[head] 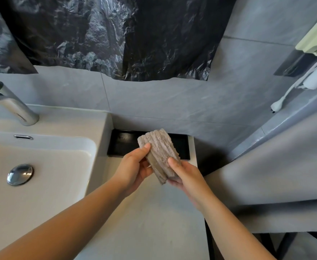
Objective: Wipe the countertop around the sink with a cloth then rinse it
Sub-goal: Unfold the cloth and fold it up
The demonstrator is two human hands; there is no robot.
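Observation:
A folded grey-beige ribbed cloth (158, 152) is held up in the air over the pale countertop (150, 218), right of the sink. My left hand (135, 167) grips its left side, thumb on top. My right hand (184, 175) holds its lower right edge, thumb across the front and fingers underneath. The white sink basin (41, 184) lies to the left with a chrome drain plug (20, 174). A chrome faucet (11, 104) stands at the back left, with no water running.
A black tray (124, 143) sits on the counter against the tiled wall, partly behind the cloth. Black plastic sheeting (107, 34) hangs on the wall above. A grey wall or partition (275, 175) closes in the right side, with a white fixture (315, 79) mounted higher up.

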